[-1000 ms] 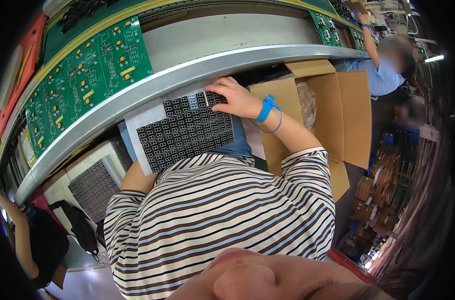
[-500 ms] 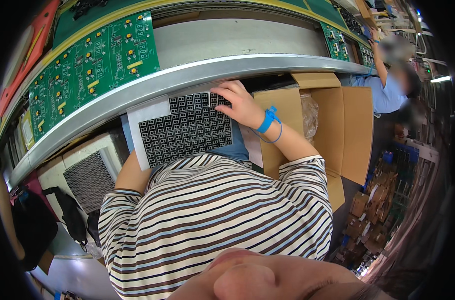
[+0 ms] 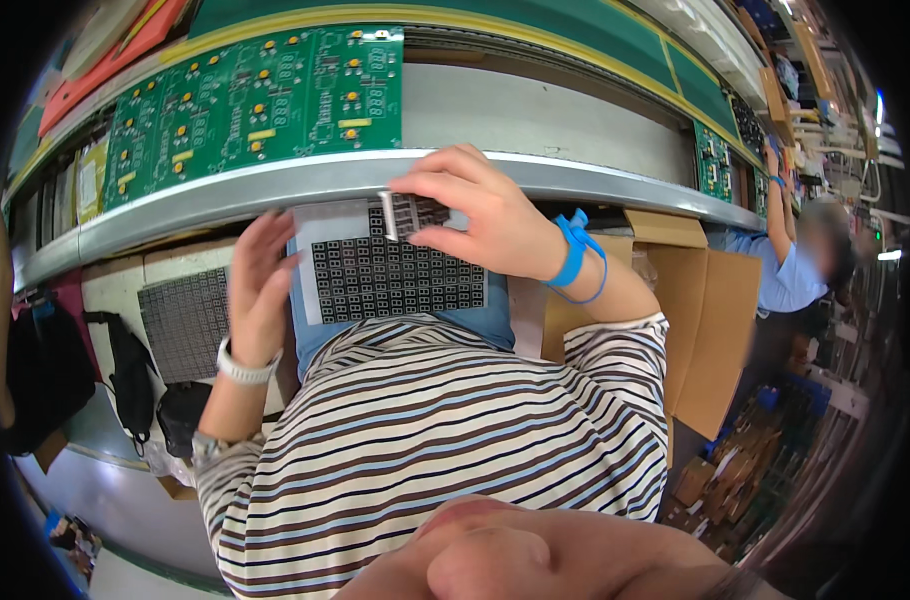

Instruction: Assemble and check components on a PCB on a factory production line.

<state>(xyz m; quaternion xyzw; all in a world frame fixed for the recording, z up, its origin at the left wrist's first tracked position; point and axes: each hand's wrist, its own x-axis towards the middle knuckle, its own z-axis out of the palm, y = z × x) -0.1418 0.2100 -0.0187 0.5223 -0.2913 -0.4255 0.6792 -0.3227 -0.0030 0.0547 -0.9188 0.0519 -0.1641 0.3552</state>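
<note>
A white tray of small black square parts (image 3: pixel 395 275) lies on my lap below the metal bench edge (image 3: pixel 275 185). My right hand (image 3: pixel 475 215), with a blue strap on the wrist, pinches a short row of black parts (image 3: pixel 407 212) lifted off the tray's top edge. My left hand (image 3: pixel 260 290), with a white wristband, rests against the tray's left side with fingers apart. A large green circuit board (image 3: pixel 265 95) lies on the bench just beyond my hands.
A second tray of black parts (image 3: pixel 185 320) sits on a box to my left. An open cardboard box (image 3: pixel 705 320) stands at my right. Another person in a blue shirt (image 3: pixel 785 270) works at the bench further right. Black bags (image 3: pixel 135 380) hang lower left.
My right hand has lifted a row of parts off the tray's top edge. My left hand has come up from beneath my body to the tray's left side. The view shifted closer to the bench.
</note>
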